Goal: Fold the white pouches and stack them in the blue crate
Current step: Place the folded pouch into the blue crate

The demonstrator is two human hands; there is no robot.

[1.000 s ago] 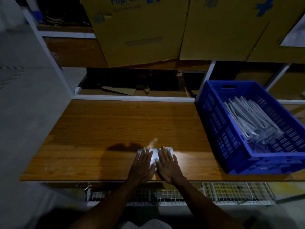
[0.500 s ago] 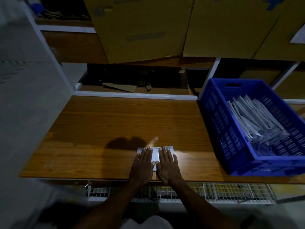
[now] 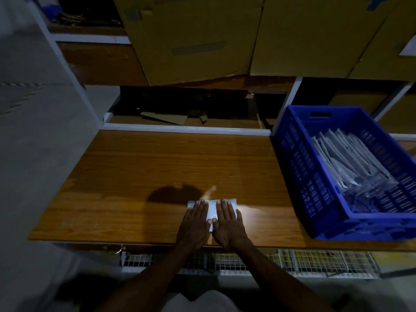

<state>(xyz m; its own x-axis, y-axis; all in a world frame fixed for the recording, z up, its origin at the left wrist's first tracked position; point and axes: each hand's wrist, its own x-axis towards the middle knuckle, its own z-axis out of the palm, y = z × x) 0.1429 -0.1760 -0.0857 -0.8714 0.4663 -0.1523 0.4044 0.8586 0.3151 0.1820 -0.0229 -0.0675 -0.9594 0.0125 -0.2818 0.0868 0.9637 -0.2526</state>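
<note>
while flat on wood-grain table (image 3: 135, 176), left hand (image 3: 194, 224), right hand (image 3: 228, 224) press white pouch (image 3: 212, 209).

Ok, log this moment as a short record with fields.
setting: wooden table below shelves of cardboard boxes
pouch in work: white pouch flat near the table's front edge
left hand: flat, pressing the pouch
right hand: flat, pressing the pouch
blue crate: at right on the table, holds stacked pouches

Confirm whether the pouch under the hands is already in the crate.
No: the pouch lies on the wooden table, pressed flat by the left hand and right hand, well left of the crate.
</note>
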